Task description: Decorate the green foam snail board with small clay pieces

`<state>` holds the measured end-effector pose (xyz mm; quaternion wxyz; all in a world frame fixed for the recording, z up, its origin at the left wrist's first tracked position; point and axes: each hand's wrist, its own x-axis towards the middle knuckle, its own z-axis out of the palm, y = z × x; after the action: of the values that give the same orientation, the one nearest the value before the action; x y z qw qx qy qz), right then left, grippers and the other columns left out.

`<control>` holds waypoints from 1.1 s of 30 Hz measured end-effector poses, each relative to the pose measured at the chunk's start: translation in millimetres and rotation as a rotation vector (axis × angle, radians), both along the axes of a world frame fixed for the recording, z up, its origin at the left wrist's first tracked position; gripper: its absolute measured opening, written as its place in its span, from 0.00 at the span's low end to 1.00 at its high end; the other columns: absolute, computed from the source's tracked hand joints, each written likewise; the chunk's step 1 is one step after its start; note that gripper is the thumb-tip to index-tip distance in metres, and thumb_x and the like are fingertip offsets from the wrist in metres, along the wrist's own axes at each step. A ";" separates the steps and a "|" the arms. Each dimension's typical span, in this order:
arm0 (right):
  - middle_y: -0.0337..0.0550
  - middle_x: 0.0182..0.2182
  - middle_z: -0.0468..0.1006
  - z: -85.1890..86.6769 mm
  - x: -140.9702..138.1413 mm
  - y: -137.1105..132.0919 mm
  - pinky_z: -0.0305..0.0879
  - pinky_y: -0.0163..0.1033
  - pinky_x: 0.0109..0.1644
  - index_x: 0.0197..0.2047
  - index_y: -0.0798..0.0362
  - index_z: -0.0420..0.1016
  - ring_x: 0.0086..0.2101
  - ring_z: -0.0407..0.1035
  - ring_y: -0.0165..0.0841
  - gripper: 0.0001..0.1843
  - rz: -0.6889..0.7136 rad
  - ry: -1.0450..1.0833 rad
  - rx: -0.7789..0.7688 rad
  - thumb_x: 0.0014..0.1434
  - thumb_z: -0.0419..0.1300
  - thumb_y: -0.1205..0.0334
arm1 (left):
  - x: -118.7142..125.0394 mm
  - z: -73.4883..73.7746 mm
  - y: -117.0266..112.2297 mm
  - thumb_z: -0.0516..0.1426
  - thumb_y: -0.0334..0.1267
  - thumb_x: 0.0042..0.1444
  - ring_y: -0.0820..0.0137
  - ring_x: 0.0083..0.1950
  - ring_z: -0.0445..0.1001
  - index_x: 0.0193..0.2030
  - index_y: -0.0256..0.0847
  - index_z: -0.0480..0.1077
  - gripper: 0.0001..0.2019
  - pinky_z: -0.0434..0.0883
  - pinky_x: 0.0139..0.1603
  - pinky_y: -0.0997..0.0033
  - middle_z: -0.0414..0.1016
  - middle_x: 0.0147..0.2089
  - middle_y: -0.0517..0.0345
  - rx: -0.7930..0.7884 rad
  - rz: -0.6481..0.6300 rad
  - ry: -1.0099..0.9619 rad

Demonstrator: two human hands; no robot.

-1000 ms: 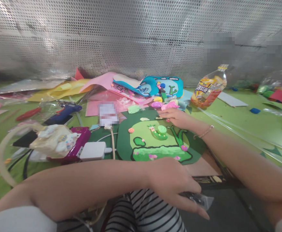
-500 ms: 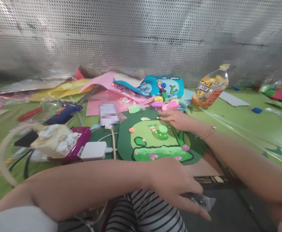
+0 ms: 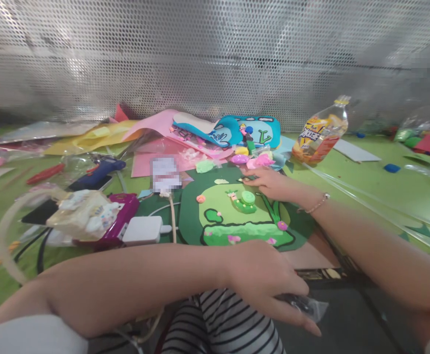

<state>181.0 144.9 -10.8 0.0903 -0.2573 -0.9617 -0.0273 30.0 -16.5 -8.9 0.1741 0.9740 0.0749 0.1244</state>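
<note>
My left hand is closed around a small clear plastic packet with something black inside, held above my lap in front of the table edge. My right hand reaches over the top right of a dark green foam board, its fingers stretched out. Its fingertips are beside a tiny cream piece on the board; whether they touch it is unclear. The board carries a clay picture: a green snail, a pale cloud, an orange ball and a black-outlined grass strip.
Lumps of pink clay and blue foam boards lie behind the board. A plastic bottle leans at the back right. To the left are a white adapter with cables, a decorated cream box and a blue glue gun.
</note>
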 end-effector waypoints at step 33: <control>0.49 0.59 0.65 1.9 5.9 2.0 0.56 0.55 0.62 0.53 0.55 0.73 0.59 0.58 0.43 0.26 -0.025 -0.045 -0.061 0.54 0.47 0.75 | -3.1 -1.0 0.9 0.52 0.59 0.54 0.76 0.25 0.69 0.24 0.39 0.66 0.23 0.57 0.25 0.76 0.70 0.21 0.59 -0.158 0.062 -0.046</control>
<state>186.9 146.9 -8.9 0.0605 -0.2712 -0.9606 -0.0048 26.9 -15.6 -9.9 0.2480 0.9514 0.1105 0.1455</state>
